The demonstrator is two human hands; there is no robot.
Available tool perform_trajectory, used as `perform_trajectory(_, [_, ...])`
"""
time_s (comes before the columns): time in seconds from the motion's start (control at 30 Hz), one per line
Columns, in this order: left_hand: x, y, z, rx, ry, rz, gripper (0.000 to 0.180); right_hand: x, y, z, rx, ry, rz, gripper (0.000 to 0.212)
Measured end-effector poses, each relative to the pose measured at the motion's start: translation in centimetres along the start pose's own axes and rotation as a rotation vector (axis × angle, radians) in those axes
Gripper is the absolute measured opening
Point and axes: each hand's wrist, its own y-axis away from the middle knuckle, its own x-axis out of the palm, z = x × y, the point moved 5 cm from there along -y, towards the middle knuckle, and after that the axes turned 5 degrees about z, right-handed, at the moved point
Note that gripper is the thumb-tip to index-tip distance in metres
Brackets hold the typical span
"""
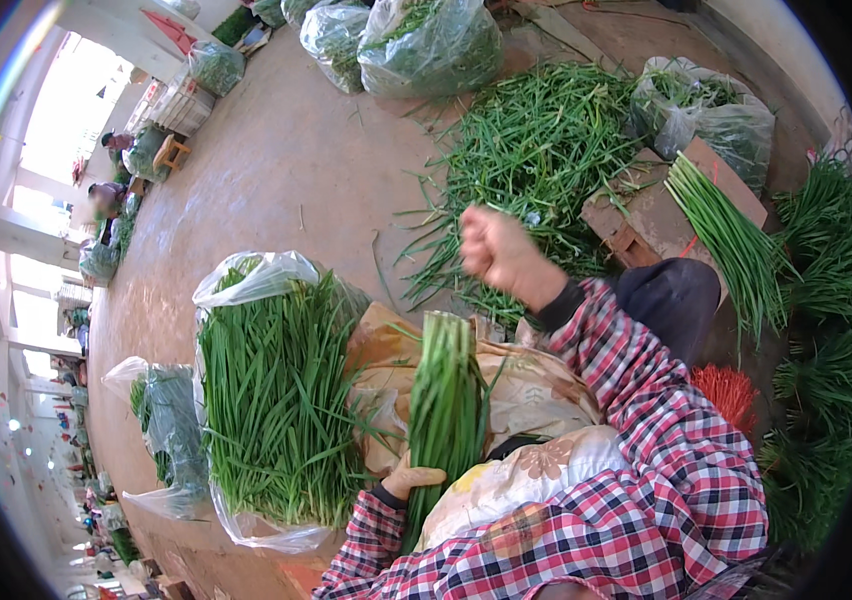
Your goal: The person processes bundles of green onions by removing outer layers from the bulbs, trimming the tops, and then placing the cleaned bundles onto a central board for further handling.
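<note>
A bunch of garlic chives point(446, 400) stands over my lap, its pale cut ends pointing away from me. Low on its leafy part, my left hand point(413, 476) is closed around it. My right hand point(506, 255) is raised beyond the bunch, near a loose heap of chives point(536, 150). Its fingers are curled into a fist, and what they hold, if anything, is hidden. To the left, a clear plastic bag point(256, 278) is packed with chives point(276, 400). On the right, a long bundle of chives point(726, 230) with a red tie lies across a low board point(636, 215).
Red ties point(723, 397) lie beside my right arm. More chive bundles point(826, 380) line the right edge. Filled plastic bags point(431, 45) stand at the back, another bag point(701, 115) behind the heap, and a smaller bag point(176, 430) at left. Other people point(106, 200) sit far left.
</note>
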Motion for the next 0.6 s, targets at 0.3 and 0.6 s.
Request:
perform_trajectory(0.3, [-4.0,-0.6,3.7,0.092,-0.037,-0.145,0.043,-0.3,5.5,-7.4,0.429,0.843,0.236,0.073])
perform_trajectory(0.6, [-6.0,0.1,6.6,0.15,-0.096,-0.292,0.036,-1.0,6.5,-5.5,0.105,1.135,0.18,0.037])
